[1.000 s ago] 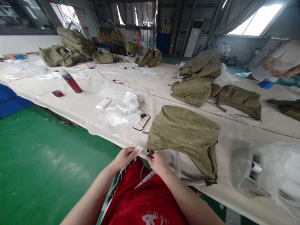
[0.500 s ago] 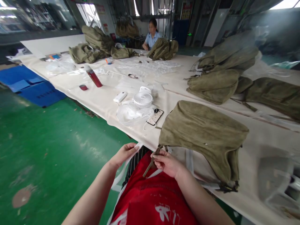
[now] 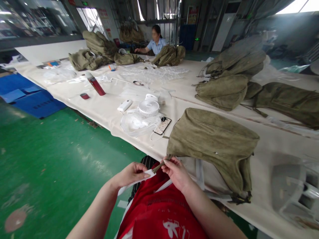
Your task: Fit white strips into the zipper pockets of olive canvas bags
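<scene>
An olive canvas bag (image 3: 211,132) lies on the table's near edge, in front of me and to the right. From its near left corner runs a narrow olive strap (image 3: 159,166). My right hand (image 3: 174,169) pinches this strap close to the bag. My left hand (image 3: 136,174) is closed on a white strip (image 3: 150,173), whose end meets the strap's free end; whether it wraps round the strap I cannot tell. The rest of the white strip hangs below my left hand. Both hands are above my red apron (image 3: 159,212), just off the table edge.
On the table (image 3: 104,113) are a white fan (image 3: 149,108), a phone (image 3: 163,125), a white power bank (image 3: 124,105) and a red flask (image 3: 96,84). More olive bags (image 3: 224,91) lie right and far left. A co-worker (image 3: 156,43) sits across. Blue boxes (image 3: 37,99) stand left.
My left hand has brought the white strip down and right to the olive strap's end. The strap now points toward my left hand. The co-worker's arm has reached out sideways.
</scene>
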Motion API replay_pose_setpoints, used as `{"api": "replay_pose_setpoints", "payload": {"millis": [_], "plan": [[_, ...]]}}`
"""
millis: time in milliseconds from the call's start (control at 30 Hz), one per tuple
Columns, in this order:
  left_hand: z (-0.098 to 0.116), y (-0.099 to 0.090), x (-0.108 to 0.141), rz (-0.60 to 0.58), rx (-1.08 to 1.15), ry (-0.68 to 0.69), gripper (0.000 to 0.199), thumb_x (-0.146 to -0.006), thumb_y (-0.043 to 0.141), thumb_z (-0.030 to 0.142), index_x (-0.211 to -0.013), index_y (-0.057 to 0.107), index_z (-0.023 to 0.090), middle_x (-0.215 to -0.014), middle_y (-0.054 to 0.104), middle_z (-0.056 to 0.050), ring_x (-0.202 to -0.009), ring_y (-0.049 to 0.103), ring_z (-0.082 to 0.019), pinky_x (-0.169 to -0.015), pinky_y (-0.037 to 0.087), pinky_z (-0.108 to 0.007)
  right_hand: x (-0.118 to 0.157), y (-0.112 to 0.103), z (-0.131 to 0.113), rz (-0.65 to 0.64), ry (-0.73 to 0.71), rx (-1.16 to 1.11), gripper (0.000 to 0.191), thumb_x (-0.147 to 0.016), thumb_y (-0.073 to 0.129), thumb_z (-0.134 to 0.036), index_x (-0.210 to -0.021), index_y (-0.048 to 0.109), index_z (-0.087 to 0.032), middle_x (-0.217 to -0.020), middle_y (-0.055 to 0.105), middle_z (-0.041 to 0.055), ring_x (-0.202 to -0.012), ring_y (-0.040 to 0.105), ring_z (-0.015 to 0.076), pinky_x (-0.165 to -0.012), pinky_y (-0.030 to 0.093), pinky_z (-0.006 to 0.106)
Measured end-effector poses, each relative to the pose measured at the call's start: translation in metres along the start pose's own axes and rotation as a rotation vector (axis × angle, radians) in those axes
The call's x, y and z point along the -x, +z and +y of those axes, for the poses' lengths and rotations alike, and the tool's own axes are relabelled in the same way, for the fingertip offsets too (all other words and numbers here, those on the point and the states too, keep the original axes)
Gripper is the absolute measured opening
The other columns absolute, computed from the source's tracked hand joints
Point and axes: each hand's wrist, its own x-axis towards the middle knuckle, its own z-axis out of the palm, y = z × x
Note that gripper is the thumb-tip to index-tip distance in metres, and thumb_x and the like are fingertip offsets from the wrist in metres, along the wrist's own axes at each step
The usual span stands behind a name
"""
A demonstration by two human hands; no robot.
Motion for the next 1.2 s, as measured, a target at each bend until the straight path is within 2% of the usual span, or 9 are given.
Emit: {"api": "replay_pose_setpoints", "payload": {"millis": [133,267,567,700,767,900,967,1067,1200], "plan": [[0.003,0.003,0.004,-0.018,-0.015,-0.003,0.032,-0.076,0.067,0.043,-0.079,0.067,0.011,-0.066,0.058,0.000,-0.060,0.044,-0.008,-0.058,0.035,-0.020,-0.001,-0.002,0.003,-0.015,-0.013,0.027,0.029,-0.063,0.081,-0.030,-0.082,0.064,-0.017,-0.080,0.069,0.0030,-0.061,0.061,0.0092,-0.058,0.050,0.020],[0.004,0.004,0.006,0.006,-0.028,-0.001,0.034,-0.077,0.066,0.044,-0.077,0.066,0.010,-0.062,0.053,0.002,-0.057,0.039,-0.008,-0.054,0.030,-0.020,-0.002,-0.003,0.007,-0.018,-0.007,0.057,0.030,-0.063,0.081,-0.031,-0.082,0.063,-0.016,-0.080,0.070,0.0045,-0.060,0.062,0.0093,-0.057,0.051,0.020],[0.004,0.006,0.009,0.006,-0.096,-0.024,0.042,-0.077,0.061,0.053,-0.071,0.061,0.012,-0.056,0.042,0.003,-0.053,0.030,-0.007,-0.050,0.023,-0.021,-0.005,-0.004,0.012,0.116,0.001,0.168,0.042,-0.056,0.083,-0.041,-0.081,0.063,-0.014,-0.067,0.065,0.0018,-0.055,0.063,0.0116,-0.049,0.051,0.020],[0.005,0.007,0.009,0.008,-0.098,-0.018,0.042,-0.078,0.060,0.053,-0.070,0.060,0.012,-0.056,0.042,0.003,-0.053,0.030,-0.007,-0.048,0.022,-0.021,-0.005,-0.003,0.012,0.145,-0.008,0.233,0.046,-0.054,0.082,-0.046,-0.081,0.062,-0.015,-0.067,0.065,0.0017,-0.057,0.063,0.0132,-0.051,0.051,0.023],[0.004,0.009,0.006,0.046,-0.106,-0.019,0.042,-0.076,0.061,0.053,-0.069,0.061,0.012,-0.056,0.044,0.003,-0.053,0.030,-0.007,-0.047,0.023,-0.021,-0.005,-0.003,0.014,0.133,-0.009,0.283,0.043,-0.056,0.081,-0.047,-0.081,0.064,-0.016,-0.067,0.066,0.0018,-0.059,0.062,0.0136,-0.054,0.050,0.024],[-0.007,0.016,-0.008,0.202,-0.150,-0.001,0.043,-0.073,0.063,0.055,-0.072,0.065,0.012,-0.060,0.054,0.000,-0.054,0.039,-0.009,-0.048,0.031,-0.020,-0.006,-0.007,0.022,0.073,-0.020,0.471,0.031,-0.059,0.079,-0.042,-0.076,0.069,-0.018,-0.066,0.065,0.0011,-0.060,0.057,0.0127,-0.053,0.043,0.023],[-0.014,0.021,-0.017,0.262,-0.210,0.024,0.042,-0.073,0.062,0.054,-0.075,0.068,0.012,-0.066,0.060,-0.002,-0.059,0.046,-0.011,-0.052,0.037,-0.020,-0.007,-0.010,0.026,0.038,0.025,0.504,0.030,-0.058,0.079,-0.040,-0.076,0.070,-0.018,-0.059,0.061,-0.0012,-0.052,0.050,0.0102,-0.047,0.036,0.022],[-0.022,0.027,-0.026,0.313,-0.263,0.047,0.041,-0.076,0.059,0.053,-0.076,0.069,0.013,-0.071,0.064,-0.004,-0.064,0.051,-0.013,-0.057,0.041,-0.021,-0.007,-0.013,0.025,-0.004,0.087,0.424,0.031,-0.061,0.077,-0.043,-0.074,0.066,-0.017,-0.046,0.047,-0.0068,-0.040,0.035,0.0057,-0.040,0.024,0.020],[-0.025,0.031,-0.027,0.352,-0.279,0.040,0.042,-0.078,0.057,0.053,-0.076,0.069,0.013,-0.066,0.062,-0.003,-0.060,0.049,-0.012,-0.054,0.039,-0.021,-0.010,-0.015,0.017,0.019,0.113,0.289,0.040,-0.067,0.070,-0.053,-0.067,0.053,-0.017,-0.049,0.046,-0.0073,-0.038,0.034,0.0040,-0.037,0.018,0.019]]}}
